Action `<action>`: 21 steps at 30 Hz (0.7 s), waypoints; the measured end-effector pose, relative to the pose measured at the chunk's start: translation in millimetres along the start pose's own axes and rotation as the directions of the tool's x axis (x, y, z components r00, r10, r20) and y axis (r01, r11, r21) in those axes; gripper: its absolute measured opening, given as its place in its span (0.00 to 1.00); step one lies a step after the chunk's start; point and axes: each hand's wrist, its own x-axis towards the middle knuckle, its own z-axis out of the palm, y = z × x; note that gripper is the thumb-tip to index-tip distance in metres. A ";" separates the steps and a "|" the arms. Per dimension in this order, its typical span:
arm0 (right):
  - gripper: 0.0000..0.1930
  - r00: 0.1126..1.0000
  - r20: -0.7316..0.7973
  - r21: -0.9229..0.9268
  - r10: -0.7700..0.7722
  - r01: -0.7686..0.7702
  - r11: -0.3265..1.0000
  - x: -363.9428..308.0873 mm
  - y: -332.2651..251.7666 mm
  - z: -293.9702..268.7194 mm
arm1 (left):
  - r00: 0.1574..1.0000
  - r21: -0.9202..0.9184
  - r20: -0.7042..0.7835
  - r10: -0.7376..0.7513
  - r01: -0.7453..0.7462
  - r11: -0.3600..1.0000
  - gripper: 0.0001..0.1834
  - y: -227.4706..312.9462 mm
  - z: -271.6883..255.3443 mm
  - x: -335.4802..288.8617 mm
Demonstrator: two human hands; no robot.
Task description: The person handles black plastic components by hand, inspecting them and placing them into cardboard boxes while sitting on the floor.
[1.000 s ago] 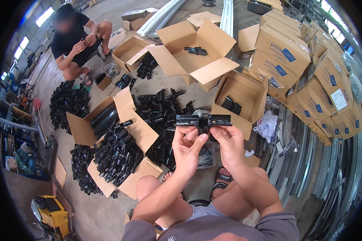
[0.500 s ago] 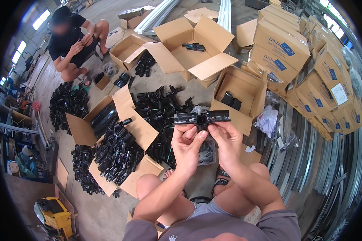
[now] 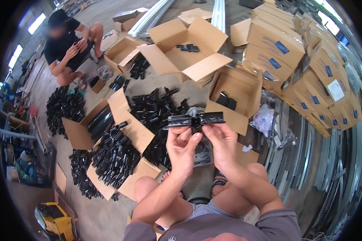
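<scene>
Between both hands I hold up a glossy black bracket-like part (image 3: 212, 117), a long piece with a narrower middle, its ends pointing left and right. My left hand (image 3: 181, 146) pinches it from below near its left half and middle. My right hand (image 3: 220, 140) grips the underside of its right half. Behind and left of it lies a heap of similar black parts (image 3: 155, 105). An open carton (image 3: 238, 119) just beyond my right hand has a black part (image 3: 226, 101) inside. Beneath my hands, a clear plastic bag (image 3: 203, 154) is partly hidden.
A carton spilling black parts (image 3: 116, 158) stands at my left, with another pile (image 3: 65, 109) beyond. A large open carton (image 3: 197, 60) is ahead. Stacked boxes (image 3: 275, 46) and metal profiles (image 3: 305, 160) line the right. A co-worker (image 3: 64, 48) sits far left; a yellow machine (image 3: 57, 219) is lower left.
The view has shifted slightly, so most of the surroundings sit a little further left. The black part has turned a bit in my hands, which keep their hold on it.
</scene>
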 end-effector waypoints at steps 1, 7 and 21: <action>0.09 1.000 -0.011 0.029 -0.011 0.011 1.000 -0.8 3.3 -1.7 | 1.000 0.006 -0.015 -0.002 0.002 1.000 0.18 0.4 1.7 -0.9; 0.07 0.998 -0.042 -0.087 -0.037 0.034 0.996 2.4 22.2 -3.4 | 0.999 0.039 -0.015 0.044 -0.043 0.998 0.18 -5.5 -6.2 -1.4; 0.07 0.951 0.095 -0.472 -0.296 0.304 0.827 -2.0 -0.8 3.3 | 0.999 0.047 -0.036 0.024 -0.022 0.999 0.18 3.0 -5.6 -0.9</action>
